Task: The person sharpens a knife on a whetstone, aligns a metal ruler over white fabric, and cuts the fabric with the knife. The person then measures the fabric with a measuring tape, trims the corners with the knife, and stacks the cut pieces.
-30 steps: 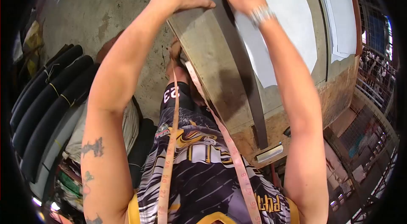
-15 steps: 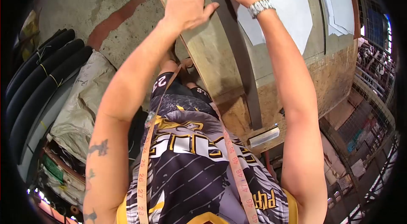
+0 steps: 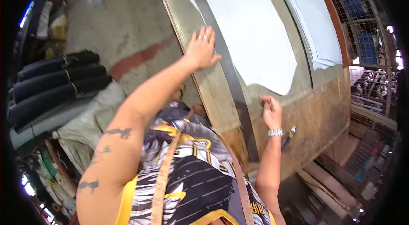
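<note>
My left hand (image 3: pixel 203 50) lies open on the worktable (image 3: pixel 213 93), its fingertips and thumb at the left edge of a long dark strip (image 3: pixel 233 80). To the right of that strip is a large white sheet (image 3: pixel 260 37) with a cut, angular outline. My right hand (image 3: pixel 272 113) is near the table's front, below the sheet's lower edge, with thumb and finger pinched together; whatever is between them is too small to make out. A measuring tape (image 3: pixel 159 186) hangs down over my shirt.
More pale sheets (image 3: pixel 319 37) lie layered at the table's right side. A dark tool (image 3: pixel 290 134) is at the front face. Black rolls (image 3: pixel 64 82) and a crumpled pale cover (image 3: pixel 85 133) are at the left; wire mesh racks (image 3: pixel 366 16) stand at the right.
My right hand has come down from the sheet toward the table's front, and the brown piece seen in it is no longer visible. My left hand still lies flat; the view has shifted.
</note>
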Demonstrator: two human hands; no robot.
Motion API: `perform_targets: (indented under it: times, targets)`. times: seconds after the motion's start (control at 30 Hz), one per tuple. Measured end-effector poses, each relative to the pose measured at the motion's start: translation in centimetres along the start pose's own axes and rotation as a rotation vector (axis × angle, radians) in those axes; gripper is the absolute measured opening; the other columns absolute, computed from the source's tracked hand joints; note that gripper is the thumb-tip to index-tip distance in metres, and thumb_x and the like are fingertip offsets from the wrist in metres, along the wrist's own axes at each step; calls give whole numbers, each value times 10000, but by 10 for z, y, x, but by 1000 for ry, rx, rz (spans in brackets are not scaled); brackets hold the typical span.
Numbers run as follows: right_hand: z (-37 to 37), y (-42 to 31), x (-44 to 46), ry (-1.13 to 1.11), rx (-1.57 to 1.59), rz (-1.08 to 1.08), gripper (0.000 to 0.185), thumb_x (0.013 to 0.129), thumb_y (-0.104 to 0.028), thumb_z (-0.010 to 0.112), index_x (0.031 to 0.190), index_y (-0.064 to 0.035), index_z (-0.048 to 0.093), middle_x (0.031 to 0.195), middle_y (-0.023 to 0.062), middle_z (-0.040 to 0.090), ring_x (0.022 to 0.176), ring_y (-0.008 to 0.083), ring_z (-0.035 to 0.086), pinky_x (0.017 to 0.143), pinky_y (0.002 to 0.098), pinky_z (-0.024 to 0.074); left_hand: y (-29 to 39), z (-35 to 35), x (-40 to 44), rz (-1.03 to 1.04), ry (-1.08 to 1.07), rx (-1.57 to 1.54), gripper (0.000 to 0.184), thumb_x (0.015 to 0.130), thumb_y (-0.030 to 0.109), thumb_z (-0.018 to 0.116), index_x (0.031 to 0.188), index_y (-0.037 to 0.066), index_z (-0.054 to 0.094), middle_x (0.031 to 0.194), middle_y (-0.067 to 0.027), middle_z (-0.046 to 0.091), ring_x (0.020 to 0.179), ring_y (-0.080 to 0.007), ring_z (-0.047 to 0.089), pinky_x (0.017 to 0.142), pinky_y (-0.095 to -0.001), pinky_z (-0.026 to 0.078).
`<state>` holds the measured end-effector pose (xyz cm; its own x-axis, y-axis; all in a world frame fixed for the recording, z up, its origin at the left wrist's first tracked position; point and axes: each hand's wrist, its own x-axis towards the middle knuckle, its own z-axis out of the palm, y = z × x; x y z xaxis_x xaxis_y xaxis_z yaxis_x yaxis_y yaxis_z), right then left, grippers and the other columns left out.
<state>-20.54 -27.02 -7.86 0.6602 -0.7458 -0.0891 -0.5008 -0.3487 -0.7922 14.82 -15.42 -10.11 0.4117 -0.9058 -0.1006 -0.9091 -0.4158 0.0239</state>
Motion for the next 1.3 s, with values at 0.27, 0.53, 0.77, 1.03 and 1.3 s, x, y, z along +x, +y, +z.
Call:
perform_targets:
  times: [0.27,0.53,0.77,1.03,1.3]
  targets:
    - [27,-15,12,107,3,466,383,1026,-342,461,972,1,621,630,86,626,585,174,609,601,348,481,-25,-23,7,244,18,-87,1012,774,735,616,1335,-97,483,1427,-291,431,1319,-426,419,1091,-496,353]
    - [71,21,58,514,363,970,472,1021,-426,424,796,-44,587,594,79,599,429,207,533,370,352,385,-121,-22,98,797,123,-343,543,825,572,647,1033,70,624,1178,-131,559,1102,-290,511,982,-437,380]
    - [76,58,51,894,859,1238,494,992,-539,479,699,-143,514,529,28,523,376,155,448,309,282,241,-178,-7,144,1038,81,-494,516,865,476,644,1230,114,593,1267,-101,553,1203,-307,483,1082,-482,338]
    - [43,-69,113,842,488,1095,468,886,-456,703,619,-165,451,468,-25,379,335,120,322,331,272,207,-180,-8,148,1012,22,-578,541,836,480,666,1231,113,619,1310,-112,542,1245,-305,465,1092,-483,328]
    - [-49,-235,158,1179,601,579,201,912,-241,709,759,-146,619,582,-89,443,419,17,327,378,220,188,-181,-9,143,1011,63,-517,525,826,470,681,1225,135,615,1345,-97,532,1272,-303,455,1087,-472,345]
